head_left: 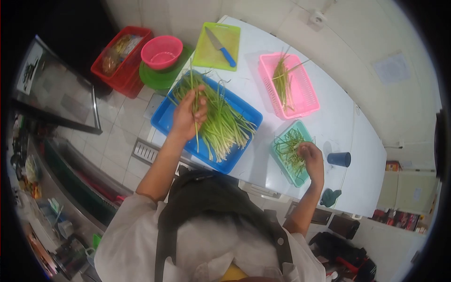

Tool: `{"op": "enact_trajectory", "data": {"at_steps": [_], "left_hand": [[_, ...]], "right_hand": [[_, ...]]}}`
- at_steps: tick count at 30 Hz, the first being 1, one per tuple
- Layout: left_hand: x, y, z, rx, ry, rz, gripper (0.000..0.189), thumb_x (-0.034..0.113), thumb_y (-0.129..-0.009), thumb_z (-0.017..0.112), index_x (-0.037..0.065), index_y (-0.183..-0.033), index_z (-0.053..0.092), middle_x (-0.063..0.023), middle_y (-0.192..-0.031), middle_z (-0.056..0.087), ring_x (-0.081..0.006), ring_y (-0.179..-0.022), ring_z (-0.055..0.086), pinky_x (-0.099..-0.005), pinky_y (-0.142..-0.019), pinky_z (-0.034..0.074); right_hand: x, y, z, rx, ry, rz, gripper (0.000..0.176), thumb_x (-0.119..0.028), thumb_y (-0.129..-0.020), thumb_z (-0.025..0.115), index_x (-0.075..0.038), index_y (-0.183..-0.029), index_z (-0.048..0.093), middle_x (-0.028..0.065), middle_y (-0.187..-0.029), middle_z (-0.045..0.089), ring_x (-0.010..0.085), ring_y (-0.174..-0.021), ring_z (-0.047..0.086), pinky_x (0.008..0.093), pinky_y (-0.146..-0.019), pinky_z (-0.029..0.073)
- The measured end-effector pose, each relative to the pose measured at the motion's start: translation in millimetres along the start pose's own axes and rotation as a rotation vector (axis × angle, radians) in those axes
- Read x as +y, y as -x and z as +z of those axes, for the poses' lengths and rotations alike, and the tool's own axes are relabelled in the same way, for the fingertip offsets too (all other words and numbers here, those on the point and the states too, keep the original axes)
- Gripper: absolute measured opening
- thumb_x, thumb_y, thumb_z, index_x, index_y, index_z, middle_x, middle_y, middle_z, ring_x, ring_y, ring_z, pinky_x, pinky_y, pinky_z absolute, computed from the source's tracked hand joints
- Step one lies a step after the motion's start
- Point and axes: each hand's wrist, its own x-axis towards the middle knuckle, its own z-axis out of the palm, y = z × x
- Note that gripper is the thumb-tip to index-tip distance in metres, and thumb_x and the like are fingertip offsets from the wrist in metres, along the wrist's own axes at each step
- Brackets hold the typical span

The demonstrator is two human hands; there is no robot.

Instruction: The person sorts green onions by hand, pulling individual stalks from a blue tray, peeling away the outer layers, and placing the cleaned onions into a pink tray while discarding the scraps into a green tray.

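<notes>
Right grip (312,160) curled at trimmings (290,144) in teal basket (299,181), hold not discernible, green stalks (197,137) pinched in left grip (189,116) over blue tray (230,167), white tabletop (343,122) beneath, pink basket (304,91) placed beyond, tiled floor (112,136) to left, pale wall (366,33) behind.

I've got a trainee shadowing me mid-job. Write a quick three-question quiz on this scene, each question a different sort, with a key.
1. Multiple choice. What colour is the handle of the knife?
A) red
B) blue
C) black

2. True or false? The left hand is over the pink basket.

3. Fill in the colour. The fingers of the right hand are at the ____ basket.

Key:
1. B.
2. False; it is over the blue tray of green stalks.
3. Light green (turquoise).
</notes>
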Motion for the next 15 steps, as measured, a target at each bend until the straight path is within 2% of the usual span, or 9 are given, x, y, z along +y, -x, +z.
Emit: {"op": "enact_trajectory", "data": {"at_steps": [1,4,6,8,10,11,13,15], "left_hand": [[-7,1,8,-0.030,-0.045,-0.023,0.031,0.028,-0.105,0.043,0.011,-0.129,0.051,0.0000,-0.085,0.051,-0.0070,-0.057,0.038,-0.0208,-0.048,0.029],[-32,7,34,-0.139,-0.231,-0.079,0.030,0.027,-0.105,0.044,0.006,-0.125,0.052,-0.0010,-0.080,0.051,-0.0075,-0.056,0.040,-0.0214,-0.048,0.031],[-53,8,41,-0.237,-0.378,-0.117,0.029,0.026,-0.105,0.044,0.005,-0.123,0.052,-0.0011,-0.077,0.051,-0.0072,-0.055,0.040,-0.0214,-0.047,0.032],[-66,14,48,-0.338,-0.502,-0.216,0.027,0.025,-0.104,0.046,0.003,-0.115,0.056,-0.0005,-0.072,0.050,-0.0057,-0.052,0.039,-0.0196,-0.045,0.032],[-78,18,49,-0.409,-0.623,-0.307,0.026,0.025,-0.104,0.047,0.002,-0.111,0.058,0.0000,-0.070,0.050,-0.0050,-0.050,0.038,-0.0186,-0.044,0.031],[-81,23,58,-0.375,-0.608,-0.280,0.028,0.026,-0.104,0.047,0.001,-0.105,0.060,-0.0012,-0.069,0.053,-0.0042,-0.050,0.040,-0.0180,-0.044,0.031],[-85,25,50,-0.310,-0.705,-0.259,0.029,0.027,-0.105,0.047,0.001,-0.108,0.060,-0.0025,-0.072,0.056,-0.0051,-0.052,0.044,-0.0188,-0.045,0.033],[-84,25,45,-0.254,-0.762,-0.243,0.031,0.028,-0.105,0.046,0.000,-0.112,0.059,-0.0039,-0.074,0.059,-0.0064,-0.054,0.047,-0.0197,-0.047,0.036]], "right_hand": [[3,-3,-4,0.120,0.326,0.019,0.029,-0.013,-0.093,0.059,0.000,-0.119,0.060,0.0168,-0.102,0.069,0.0221,-0.092,0.067,0.0335,-0.081,0.053],[-4,-10,28,0.220,0.720,-0.207,0.033,-0.014,-0.093,0.060,-0.004,-0.124,0.061,0.0174,-0.112,0.068,0.0220,-0.102,0.065,0.0327,-0.090,0.050],[-55,-19,58,-0.011,0.045,-0.072,0.035,-0.022,-0.093,0.064,0.000,-0.120,0.063,0.0180,-0.112,0.068,0.0293,-0.106,0.064,0.0361,-0.093,0.048],[-70,-33,96,-0.261,-0.491,-0.113,0.033,-0.021,-0.095,0.063,0.002,-0.119,0.063,0.0145,-0.102,0.069,0.0209,-0.097,0.064,0.0322,-0.087,0.050],[-90,-39,121,-0.339,-0.800,-0.025,0.027,-0.018,-0.096,0.062,0.003,-0.113,0.064,0.0083,-0.091,0.067,0.0117,-0.085,0.060,0.0270,-0.078,0.049],[-91,-42,131,-0.262,-0.854,-0.030,0.024,-0.017,-0.096,0.061,0.003,-0.110,0.064,0.0069,-0.089,0.066,0.0106,-0.082,0.059,0.0261,-0.075,0.048],[-90,-43,148,-0.124,-0.957,-0.033,0.018,-0.015,-0.097,0.060,0.002,-0.104,0.065,0.0042,-0.085,0.064,0.0083,-0.076,0.056,0.0244,-0.070,0.045],[-93,-40,145,-0.153,-1.019,-0.055,0.016,-0.014,-0.098,0.058,0.000,-0.099,0.064,0.0035,-0.084,0.064,0.0087,-0.075,0.057,0.0237,-0.069,0.044]]}}
